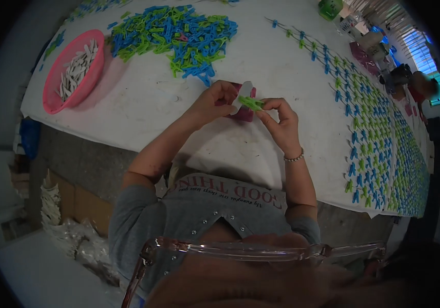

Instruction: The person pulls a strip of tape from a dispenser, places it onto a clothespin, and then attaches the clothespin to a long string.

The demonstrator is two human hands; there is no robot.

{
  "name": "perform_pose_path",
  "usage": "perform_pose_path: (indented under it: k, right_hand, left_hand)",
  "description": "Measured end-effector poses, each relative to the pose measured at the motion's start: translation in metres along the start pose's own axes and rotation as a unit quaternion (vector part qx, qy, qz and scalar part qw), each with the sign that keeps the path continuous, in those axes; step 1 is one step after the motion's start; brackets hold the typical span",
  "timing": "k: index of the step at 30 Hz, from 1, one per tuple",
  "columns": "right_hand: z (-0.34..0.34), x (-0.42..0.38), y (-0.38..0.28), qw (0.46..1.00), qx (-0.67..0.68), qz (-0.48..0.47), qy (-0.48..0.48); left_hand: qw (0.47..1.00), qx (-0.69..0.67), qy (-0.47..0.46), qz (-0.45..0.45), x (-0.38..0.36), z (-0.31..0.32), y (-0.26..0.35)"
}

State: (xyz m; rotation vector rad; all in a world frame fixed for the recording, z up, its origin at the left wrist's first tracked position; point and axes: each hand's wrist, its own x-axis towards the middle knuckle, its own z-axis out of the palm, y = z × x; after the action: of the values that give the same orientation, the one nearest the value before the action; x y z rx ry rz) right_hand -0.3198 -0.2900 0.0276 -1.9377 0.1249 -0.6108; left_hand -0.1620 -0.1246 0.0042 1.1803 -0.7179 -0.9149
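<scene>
Over the middle of the table, my right hand point(280, 123) pinches a light green clothespin point(250, 103) between thumb and fingers. My left hand point(213, 104) is closed, thumb and fingers curled at the edge of a thin whitish piece point(245, 90), which meets the near end of the clothespin. Below both hands sits a dark pink block point(244, 116), partly covered by them. Just beyond the left hand begins a large pile of blue and green clothespins point(179, 38).
A pink basin point(98, 66) of white slim pieces stands at the left on the white tablecloth point(143, 95). Rows of blue and green clothespins point(369, 154) on strings cover the right side. Bottles and other items point(371, 41) crowd the far right, near a blurred person point(421, 90).
</scene>
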Motion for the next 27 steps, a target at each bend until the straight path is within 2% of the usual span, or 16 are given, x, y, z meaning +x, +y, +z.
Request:
perform_pose_path:
  k: [3, 5, 6, 8, 9, 10, 11, 12, 14, 17, 19, 22, 23, 25, 27]
  right_hand:
    - [-0.005, 0.003, 0.013, 0.999, 0.016, -0.026, 0.025]
    - [-0.015, 0.005, 0.022, 0.995, 0.031, 0.003, 0.096]
    - [-0.023, 0.005, 0.029, 0.995, 0.031, -0.004, 0.099]
    - [-0.044, 0.002, 0.044, 0.975, 0.05, 0.153, 0.155]
    - [-0.053, 0.003, 0.051, 0.975, 0.05, 0.148, 0.159]
    - [-0.06, 0.002, 0.059, 0.959, 0.106, 0.199, 0.169]
    - [-0.064, 0.0, 0.064, 0.938, 0.16, 0.253, 0.178]
    - [-0.065, 0.0, 0.069, 0.937, 0.16, 0.252, 0.182]
    - [-0.069, -0.002, 0.078, 0.91, 0.175, 0.311, 0.209]
    - [-0.072, 0.001, 0.083, 0.898, 0.201, 0.329, 0.21]
    - [-0.076, 0.008, 0.092, 0.888, 0.237, 0.325, 0.222]
    - [-0.084, 0.028, 0.104, 0.862, 0.28, 0.32, 0.275]
    - [-0.09, 0.033, 0.112, 0.862, 0.28, 0.318, 0.281]
    - [-0.099, 0.049, 0.129, 0.836, 0.297, 0.302, 0.348]
    - [-0.115, 0.064, 0.144, 0.827, 0.295, 0.297, 0.375]
  left_hand:
    - [0.997, 0.05, 0.028, 0.057, 0.002, 0.003, -0.003]
    - [0.991, 0.082, 0.044, 0.099, 0.002, 0.001, -0.013]
    - [0.983, 0.108, 0.065, 0.132, 0.0, 0.002, -0.017]
    - [0.978, 0.135, 0.061, 0.148, -0.011, 0.01, -0.03]
    - [0.973, 0.16, 0.058, 0.158, -0.014, 0.015, -0.031]
    - [0.972, 0.162, 0.055, 0.16, -0.016, 0.019, -0.033]
    - [0.958, 0.205, 0.019, 0.199, -0.019, 0.026, -0.035]
    - [0.939, 0.248, -0.018, 0.239, -0.02, 0.029, -0.037]
    - [0.942, 0.252, -0.033, 0.219, -0.023, 0.031, -0.048]
    - [0.948, 0.258, -0.075, 0.171, -0.025, 0.035, -0.055]
    - [0.948, 0.264, -0.097, 0.147, -0.025, 0.035, -0.061]
    - [0.95, 0.254, -0.085, 0.162, -0.024, 0.035, -0.069]
    - [0.949, 0.268, -0.094, 0.137, -0.027, 0.037, -0.064]
    - [0.947, 0.284, -0.102, 0.115, -0.029, 0.039, -0.059]
    - [0.936, 0.314, -0.109, 0.114, -0.029, 0.041, -0.058]
